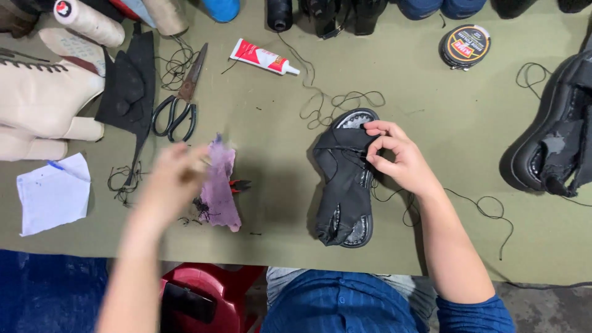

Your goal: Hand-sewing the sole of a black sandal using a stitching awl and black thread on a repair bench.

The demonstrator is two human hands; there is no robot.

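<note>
Scissors and purple rag flank blurred left hand.

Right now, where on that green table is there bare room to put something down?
Bare patches: between the round black tin and the right hand; below the white-and-red glue tube, between the black-handled scissors and the black sandal. Crowded: the far edge with thread spools, the left side with the beige boot, and around the purple cloth under the blurred left hand.
</note>
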